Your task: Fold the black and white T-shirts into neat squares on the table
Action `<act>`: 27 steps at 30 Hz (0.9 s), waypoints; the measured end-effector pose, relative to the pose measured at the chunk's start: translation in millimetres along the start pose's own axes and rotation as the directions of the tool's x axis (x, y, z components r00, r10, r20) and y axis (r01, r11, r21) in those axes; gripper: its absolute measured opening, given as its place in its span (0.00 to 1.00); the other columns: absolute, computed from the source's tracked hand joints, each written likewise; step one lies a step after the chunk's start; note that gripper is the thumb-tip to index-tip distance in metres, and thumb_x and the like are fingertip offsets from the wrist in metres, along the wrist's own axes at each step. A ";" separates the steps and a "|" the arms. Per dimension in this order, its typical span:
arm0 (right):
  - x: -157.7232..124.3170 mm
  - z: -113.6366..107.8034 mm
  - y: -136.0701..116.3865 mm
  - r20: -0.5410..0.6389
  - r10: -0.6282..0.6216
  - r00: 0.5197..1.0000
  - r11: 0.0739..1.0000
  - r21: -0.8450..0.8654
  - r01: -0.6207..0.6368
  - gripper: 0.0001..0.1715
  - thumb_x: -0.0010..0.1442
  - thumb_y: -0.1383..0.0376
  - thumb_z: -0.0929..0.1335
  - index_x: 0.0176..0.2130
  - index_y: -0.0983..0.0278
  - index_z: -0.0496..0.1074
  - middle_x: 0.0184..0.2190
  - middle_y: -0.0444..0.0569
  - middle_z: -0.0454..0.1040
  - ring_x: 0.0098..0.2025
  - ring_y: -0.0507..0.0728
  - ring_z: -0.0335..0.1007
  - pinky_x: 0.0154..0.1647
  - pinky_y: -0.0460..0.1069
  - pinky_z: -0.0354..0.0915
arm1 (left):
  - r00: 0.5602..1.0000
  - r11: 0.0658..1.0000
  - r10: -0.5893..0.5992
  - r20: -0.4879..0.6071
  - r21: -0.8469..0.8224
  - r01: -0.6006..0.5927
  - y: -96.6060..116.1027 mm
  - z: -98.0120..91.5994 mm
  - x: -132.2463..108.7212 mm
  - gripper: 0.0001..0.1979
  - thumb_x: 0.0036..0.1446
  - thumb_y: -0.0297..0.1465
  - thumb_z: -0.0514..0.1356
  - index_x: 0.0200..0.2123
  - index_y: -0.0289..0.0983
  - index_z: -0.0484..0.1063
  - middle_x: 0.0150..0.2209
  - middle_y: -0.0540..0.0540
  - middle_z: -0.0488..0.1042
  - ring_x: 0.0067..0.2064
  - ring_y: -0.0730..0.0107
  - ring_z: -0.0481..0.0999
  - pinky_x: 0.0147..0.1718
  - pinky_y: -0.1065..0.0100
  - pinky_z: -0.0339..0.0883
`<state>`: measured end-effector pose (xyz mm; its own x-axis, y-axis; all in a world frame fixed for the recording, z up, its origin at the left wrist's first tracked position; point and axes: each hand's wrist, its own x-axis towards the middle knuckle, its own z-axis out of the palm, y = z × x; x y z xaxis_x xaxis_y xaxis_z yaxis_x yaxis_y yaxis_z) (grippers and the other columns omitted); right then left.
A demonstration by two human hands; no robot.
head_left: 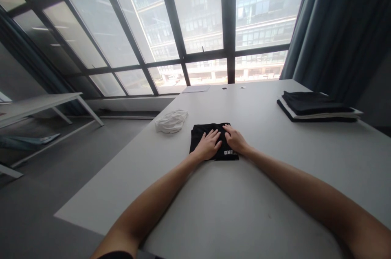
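A folded black garment (201,133) with white lettering near its front edge lies on the grey table (244,194). My left hand (209,145) rests flat on its middle, fingers stretched out and slightly apart. Beside it, my right hand (234,139) lies on the garment's right part, fingers extended toward the far edge. Both hands press on the cloth and hold nothing.
A crumpled white cloth (171,121) lies left of the garment. A stack of folded black and white clothes (317,106) sits at the table's far right. A flat sheet (197,88) lies at the far edge by the window. Another table (36,104) stands at left.
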<state>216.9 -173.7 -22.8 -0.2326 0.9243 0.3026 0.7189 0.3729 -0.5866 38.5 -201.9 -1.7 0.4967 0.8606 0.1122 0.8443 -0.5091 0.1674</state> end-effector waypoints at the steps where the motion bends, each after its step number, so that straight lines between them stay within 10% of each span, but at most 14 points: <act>1: 1.6 -2.7 1.2 -0.038 -0.004 0.999 1.000 0.003 0.004 0.31 0.67 0.68 0.57 0.66 0.69 0.65 0.69 0.55 0.59 0.72 0.57 0.50 0.72 0.53 0.48 | 1.000 1.000 0.001 -0.030 0.000 -0.001 -1.0 -3.9 0.2 0.28 0.71 0.42 0.45 0.70 0.39 0.57 0.72 0.41 0.53 0.73 0.54 0.49 0.68 0.43 0.43; 6: 4.1 -8.1 8.8 0.069 -0.012 0.998 0.993 -0.115 0.020 0.32 0.68 0.63 0.60 0.68 0.68 0.61 0.71 0.58 0.53 0.74 0.62 0.44 0.72 0.62 0.43 | 0.974 0.991 -0.097 -0.203 0.069 0.113 -21.2 -18.2 6.5 0.27 0.71 0.40 0.45 0.68 0.37 0.60 0.69 0.38 0.60 0.71 0.56 0.56 0.69 0.47 0.42; 13: 3.5 -4.6 9.0 0.123 0.011 0.992 0.978 -0.206 0.015 0.30 0.68 0.62 0.60 0.66 0.68 0.65 0.71 0.59 0.53 0.73 0.63 0.44 0.71 0.63 0.43 | 0.958 0.961 -0.277 -0.070 -0.026 0.276 -65.2 -6.5 17.2 0.27 0.71 0.41 0.46 0.68 0.38 0.59 0.72 0.38 0.54 0.73 0.52 0.49 0.68 0.45 0.45; 19: 3.4 -8.1 4.8 0.123 0.012 0.992 0.983 -0.185 0.011 0.30 0.68 0.61 0.60 0.65 0.66 0.65 0.72 0.57 0.53 0.73 0.62 0.44 0.71 0.62 0.43 | 0.779 0.829 -0.551 -0.300 -0.090 0.552 -94.1 -10.0 22.7 0.28 0.66 0.41 0.53 0.59 0.24 0.68 0.59 0.23 0.69 0.65 0.41 0.65 0.61 0.51 0.59; 27: 3.3 -10.8 2.8 0.099 -0.001 0.995 0.982 -0.188 0.019 0.29 0.67 0.61 0.61 0.64 0.66 0.67 0.71 0.57 0.55 0.73 0.62 0.46 0.71 0.62 0.45 | 0.764 0.799 -0.588 -0.264 -0.334 0.500 -117.1 -25.7 25.4 0.12 0.57 0.37 0.62 0.40 0.35 0.80 0.38 0.41 0.83 0.41 0.56 0.81 0.41 0.66 0.71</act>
<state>225.3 -170.5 -15.3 -0.2967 0.9276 0.2272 0.8246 0.3688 -0.4290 -53.0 -120.7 6.7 -0.1702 0.9542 0.2461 0.8560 0.0194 0.5166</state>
